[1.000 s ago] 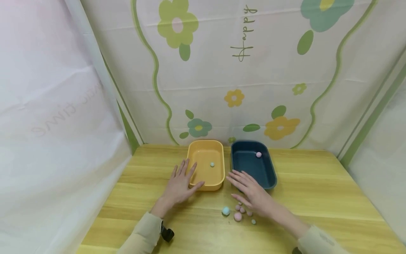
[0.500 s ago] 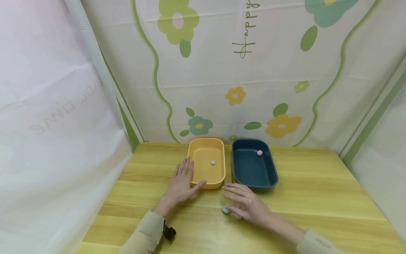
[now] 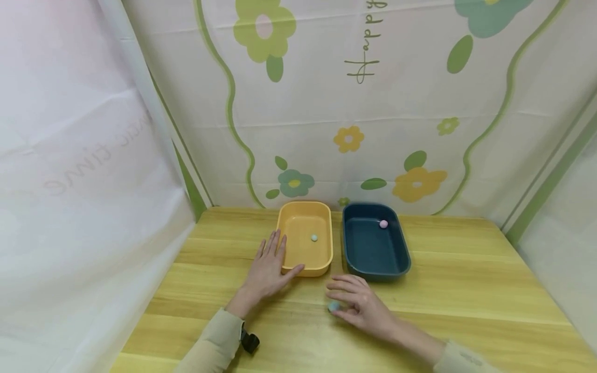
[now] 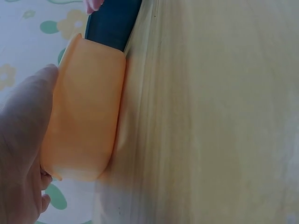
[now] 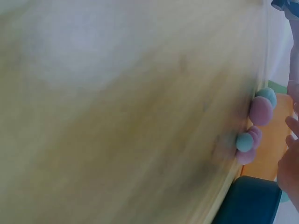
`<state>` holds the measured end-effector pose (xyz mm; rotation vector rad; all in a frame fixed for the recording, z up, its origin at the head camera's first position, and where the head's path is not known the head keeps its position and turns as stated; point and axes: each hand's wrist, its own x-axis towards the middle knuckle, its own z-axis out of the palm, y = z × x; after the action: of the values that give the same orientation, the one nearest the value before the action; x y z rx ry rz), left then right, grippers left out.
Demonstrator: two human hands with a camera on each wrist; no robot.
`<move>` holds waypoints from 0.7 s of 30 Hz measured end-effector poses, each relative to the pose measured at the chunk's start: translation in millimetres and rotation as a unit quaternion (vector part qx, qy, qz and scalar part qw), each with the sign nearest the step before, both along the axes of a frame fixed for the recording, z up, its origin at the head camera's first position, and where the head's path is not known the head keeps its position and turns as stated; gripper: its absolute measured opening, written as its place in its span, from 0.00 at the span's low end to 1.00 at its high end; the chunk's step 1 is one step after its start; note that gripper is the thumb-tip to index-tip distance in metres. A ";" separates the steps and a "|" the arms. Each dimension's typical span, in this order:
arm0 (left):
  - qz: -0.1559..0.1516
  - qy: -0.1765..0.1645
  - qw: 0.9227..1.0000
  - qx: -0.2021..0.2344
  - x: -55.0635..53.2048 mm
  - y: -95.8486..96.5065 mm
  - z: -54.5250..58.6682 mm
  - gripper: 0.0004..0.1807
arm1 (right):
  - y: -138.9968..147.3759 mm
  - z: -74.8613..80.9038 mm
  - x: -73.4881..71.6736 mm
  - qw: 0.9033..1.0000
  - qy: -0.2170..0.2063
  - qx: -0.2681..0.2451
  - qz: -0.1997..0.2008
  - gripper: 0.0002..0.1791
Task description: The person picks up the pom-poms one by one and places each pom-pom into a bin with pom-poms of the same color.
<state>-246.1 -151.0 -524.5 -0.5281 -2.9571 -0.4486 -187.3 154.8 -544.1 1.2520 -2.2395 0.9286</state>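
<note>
A yellowish wood-grained tabletop [image 3: 471, 295] meets a white cloth backdrop [image 3: 298, 103] printed with flowers [image 3: 426, 180], leaves [image 3: 460, 54], wavy green lines [image 3: 230, 98] and a sideways "Happy" [image 3: 364, 61]. A creased white sheet [image 3: 88, 228] with faint lettering [image 3: 92, 161] hangs at the left, a pale panel [image 3: 566, 228] at the right. Soft glare [image 5: 74, 42] whitens the tabletop.

2 txts legible, both in head view. "Happy" [image 3: 366, 46]: green script on white back cloth [image 3: 298, 98], turned sideways, reads bottom to top, last letter at view's top edge. "time" [image 3: 79, 168]: v. faint, mirrored, on L side cloth [image 3: 88, 119]; adj. letters unclear.
</note>
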 end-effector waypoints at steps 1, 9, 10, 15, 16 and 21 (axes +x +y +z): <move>0.000 0.000 1.000 0.000 -0.1 0.0 -0.3 0.59 | -0.4 -0.6 0.0 1.000 0.005 0.001 -0.001 0.24; 0.001 0.006 1.000 0.000 -1.3 0.6 -2.0 0.59 | -1.9 -3.4 -2.2 0.998 0.060 0.014 -0.009 0.20; 0.001 0.004 1.000 0.000 -1.6 0.7 -2.4 0.59 | -1.7 -4.0 -2.3 0.998 0.057 0.017 -0.013 0.19; 0.002 0.003 1.000 -0.004 -3.0 1.1 -4.1 0.59 | 0.4 -9.4 -2.8 0.999 0.027 0.021 -0.026 0.16; 0.002 0.005 1.000 -0.005 -3.5 1.1 -4.5 0.59 | 0.7 -10.6 -3.0 0.999 0.019 0.019 -0.026 0.15; 0.005 0.014 1.000 -0.009 -5.5 0.2 -7.1 0.59 | 0.8 -15.0 -3.7 1.000 -0.009 0.003 -0.019 0.16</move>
<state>-251.6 -150.8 -531.6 -0.5172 -2.9384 -0.4112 -191.0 155.6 -559.0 1.2047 -2.2735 0.9234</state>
